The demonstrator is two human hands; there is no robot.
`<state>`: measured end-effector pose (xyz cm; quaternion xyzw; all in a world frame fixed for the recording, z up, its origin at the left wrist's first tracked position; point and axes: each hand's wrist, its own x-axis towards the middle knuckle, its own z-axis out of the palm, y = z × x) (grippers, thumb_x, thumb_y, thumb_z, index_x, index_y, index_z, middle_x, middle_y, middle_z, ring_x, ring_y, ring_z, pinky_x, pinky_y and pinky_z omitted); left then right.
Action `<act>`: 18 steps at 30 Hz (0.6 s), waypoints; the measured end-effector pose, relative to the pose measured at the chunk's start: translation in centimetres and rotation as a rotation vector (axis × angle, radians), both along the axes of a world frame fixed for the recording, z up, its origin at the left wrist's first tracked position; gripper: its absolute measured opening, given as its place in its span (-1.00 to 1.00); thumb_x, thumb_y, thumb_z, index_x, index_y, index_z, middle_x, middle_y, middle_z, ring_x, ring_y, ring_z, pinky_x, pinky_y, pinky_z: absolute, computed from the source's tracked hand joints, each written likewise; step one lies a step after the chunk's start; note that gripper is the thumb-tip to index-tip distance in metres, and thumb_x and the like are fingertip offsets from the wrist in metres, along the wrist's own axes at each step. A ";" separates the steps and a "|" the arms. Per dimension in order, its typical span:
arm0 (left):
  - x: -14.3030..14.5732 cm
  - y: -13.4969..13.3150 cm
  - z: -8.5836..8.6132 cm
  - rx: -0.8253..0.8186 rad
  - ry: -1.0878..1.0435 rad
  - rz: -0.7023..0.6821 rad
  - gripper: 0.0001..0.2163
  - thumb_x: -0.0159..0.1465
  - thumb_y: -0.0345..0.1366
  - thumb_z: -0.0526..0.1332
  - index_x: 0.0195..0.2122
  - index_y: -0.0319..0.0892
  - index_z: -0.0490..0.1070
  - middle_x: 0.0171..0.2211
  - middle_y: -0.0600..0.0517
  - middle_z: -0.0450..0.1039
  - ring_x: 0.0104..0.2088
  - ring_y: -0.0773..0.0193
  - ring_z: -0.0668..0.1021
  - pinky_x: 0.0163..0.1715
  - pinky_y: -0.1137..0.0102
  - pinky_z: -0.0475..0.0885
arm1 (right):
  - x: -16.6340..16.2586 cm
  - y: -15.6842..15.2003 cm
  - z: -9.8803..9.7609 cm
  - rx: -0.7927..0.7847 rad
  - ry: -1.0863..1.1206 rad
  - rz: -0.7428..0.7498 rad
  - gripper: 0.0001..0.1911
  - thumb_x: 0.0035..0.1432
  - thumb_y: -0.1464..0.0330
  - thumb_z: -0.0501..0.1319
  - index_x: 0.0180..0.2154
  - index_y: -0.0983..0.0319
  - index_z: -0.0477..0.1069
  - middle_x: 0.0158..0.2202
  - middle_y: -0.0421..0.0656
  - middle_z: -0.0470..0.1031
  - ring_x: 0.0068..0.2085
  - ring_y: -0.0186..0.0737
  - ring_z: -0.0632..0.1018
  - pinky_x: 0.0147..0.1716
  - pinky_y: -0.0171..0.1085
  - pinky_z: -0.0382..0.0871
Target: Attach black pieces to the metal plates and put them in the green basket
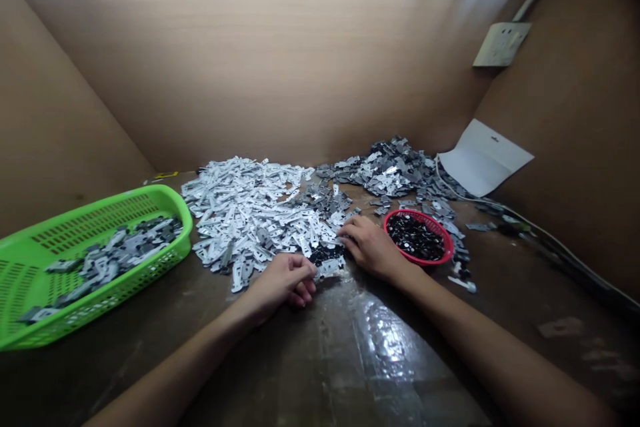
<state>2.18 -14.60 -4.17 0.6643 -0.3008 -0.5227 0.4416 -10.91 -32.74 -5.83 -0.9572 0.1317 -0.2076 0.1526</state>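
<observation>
My left hand (286, 280) is closed, thumb pressed to curled fingers, at the front edge of a heap of light metal plates (250, 213). Whatever it pinches is too small or hidden to name. To its right, my right hand (373, 247) reaches over the heap's right edge with fingers bent and apart, the tips by the loose plates. Between the hands lie small black parts (327, 253). A red basket (448, 255) full of small shiny black pieces (415, 237) stands right beside my right hand.
A green perforated basket (175, 203) with metal parts (125, 250) stands at left. Darker metal plates (395, 170) are heaped at the back right. A white sheet (485, 157) leans by a cable (545, 230). Wooden panels (300, 67) enclose the table; a socket (501, 45) hangs upper right.
</observation>
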 end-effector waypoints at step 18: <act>0.3 0.3 -0.8 -0.045 0.015 0.015 -0.75 0.12 -0.17 0.16 -0.37 -0.31 0.31 -0.46 -0.09 0.43 -0.55 0.34 0.48 -0.62 0.54 0.33 | -0.9 1.7 3.1 0.642 -0.214 -0.041 -0.69 0.13 0.19 0.10 -0.16 0.21 0.40 -0.26 -0.17 0.41 -0.30 -0.45 0.41 -0.28 -0.43 0.30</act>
